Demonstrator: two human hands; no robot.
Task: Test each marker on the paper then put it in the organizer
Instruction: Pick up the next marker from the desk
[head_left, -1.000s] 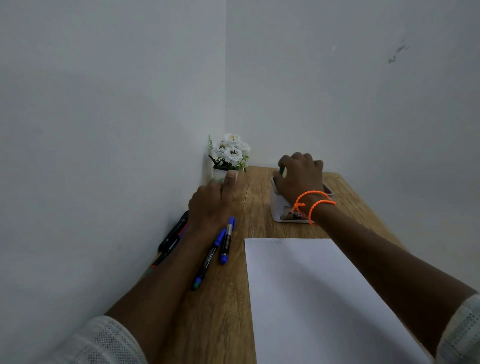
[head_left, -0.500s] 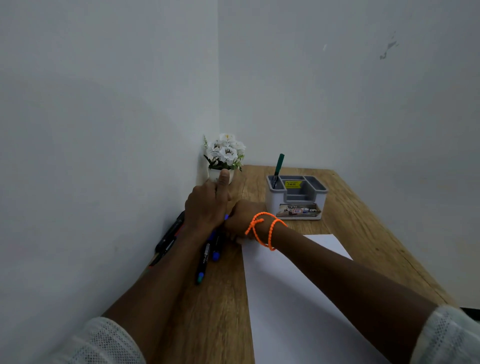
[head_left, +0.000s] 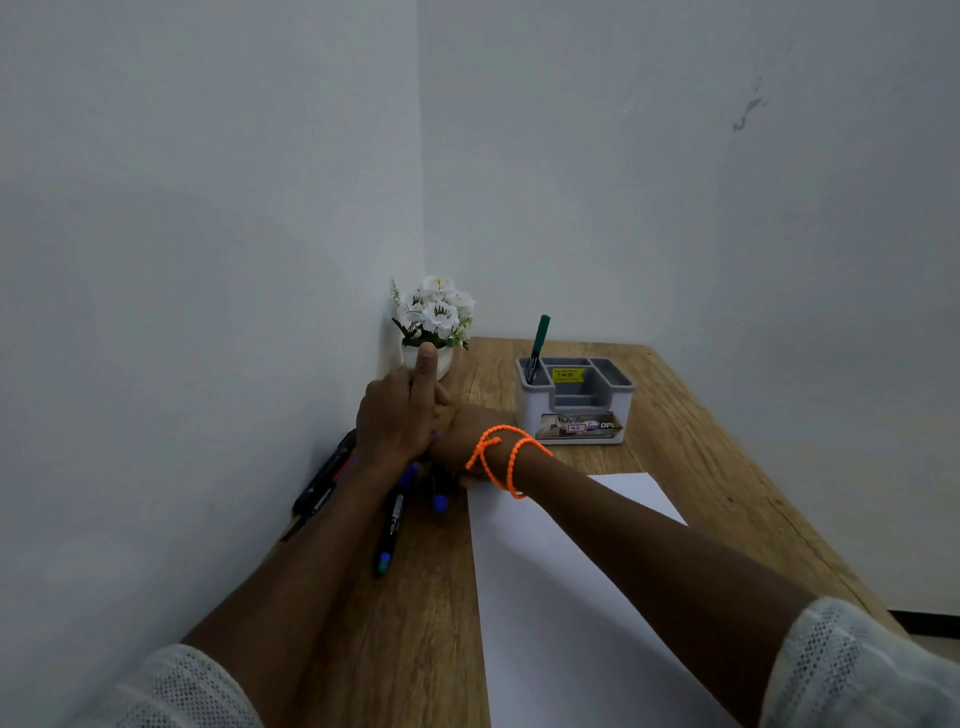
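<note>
My right hand (head_left: 460, 441), with orange bands on the wrist, is closed over a blue-capped marker (head_left: 439, 501) beside the paper's top left corner; its fingers are mostly hidden. My left hand (head_left: 397, 415) rests just left of it, touching it, fingers curled and thumb pointing forward, with nothing seen in it. A second marker (head_left: 392, 525), black with a blue cap, lies under my left wrist. More dark markers (head_left: 322, 483) lie against the left wall. The white paper (head_left: 545, 597) covers the near table. The grey organizer (head_left: 574, 415) stands behind, with a green marker (head_left: 538, 338) upright in its back left compartment.
A small white pot of white flowers (head_left: 436, 317) sits in the corner, just beyond my left thumb. Walls close the wooden table (head_left: 675, 441) at the left and back. The table's right edge runs diagonally past the organizer.
My right hand left the organizer, where the green marker now stands, and came back left to the blue markers beside my left hand. The blue-capped marker has shifted slightly.
</note>
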